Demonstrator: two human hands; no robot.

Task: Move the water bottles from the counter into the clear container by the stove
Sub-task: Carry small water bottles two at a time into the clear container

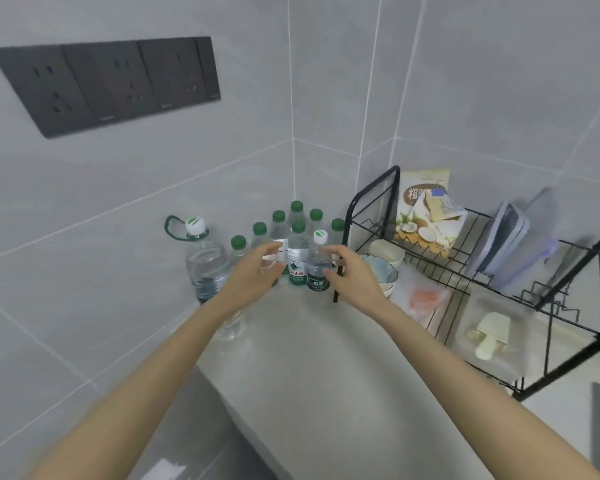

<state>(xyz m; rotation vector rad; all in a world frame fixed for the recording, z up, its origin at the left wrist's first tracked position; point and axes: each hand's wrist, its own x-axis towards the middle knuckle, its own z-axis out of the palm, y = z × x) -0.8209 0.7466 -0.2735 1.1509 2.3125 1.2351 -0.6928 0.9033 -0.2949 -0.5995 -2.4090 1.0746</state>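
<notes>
Green-capped water bottles [298, 258] are standing clustered in the tiled corner of the bench [326, 358], with a white-capped bottle [317, 268] at the front right and a large handled jug [207, 268] at the left. Both hands are reaching in, fingers spread, gripping nothing: the left hand [253, 275] before the cluster, the right hand [352, 271] just beside the white-capped bottle; contact cannot be told. A black wire dish rack [465, 271] is standing to the right.
</notes>
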